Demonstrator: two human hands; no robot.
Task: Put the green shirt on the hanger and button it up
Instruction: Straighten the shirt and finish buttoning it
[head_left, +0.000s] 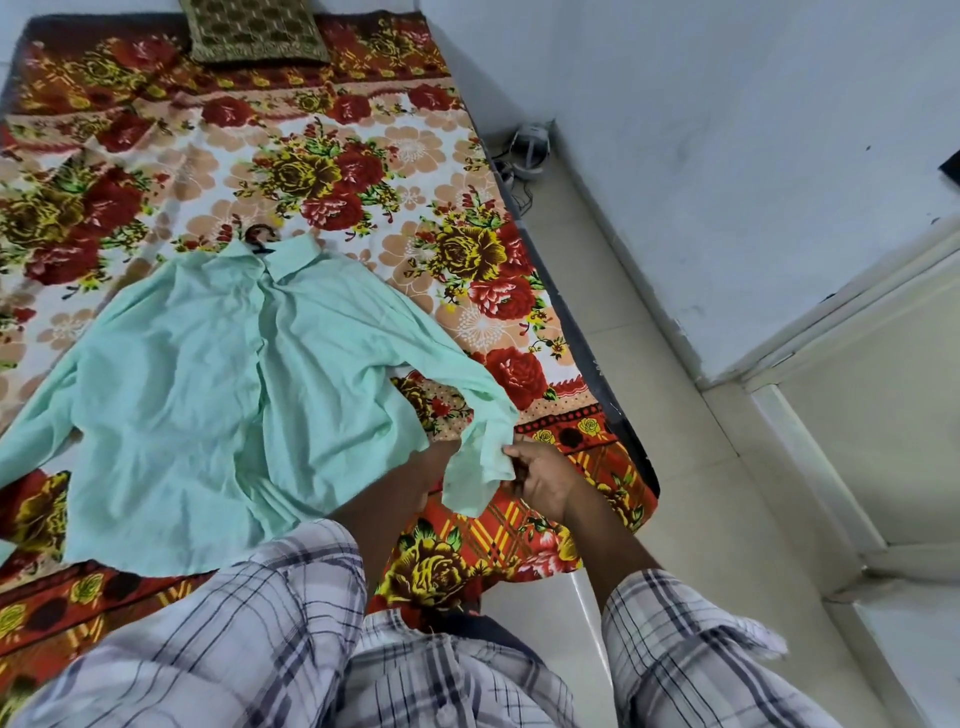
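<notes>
The pale green shirt lies spread flat on the floral bedsheet, collar pointing away from me. A dark hanger hook sticks out of the collar; the rest of the hanger is hidden inside. The shirt's right sleeve bends down toward me. My right hand pinches that sleeve's cuff. My left hand reaches under the cuff and the shirt's lower edge, its fingers hidden by cloth. The front placket looks closed, but I cannot make out the buttons.
The bed with a red and yellow flowered sheet fills the left. A patterned cushion sits at its far end. Tiled floor runs along the right, with a white device and cables by the wall.
</notes>
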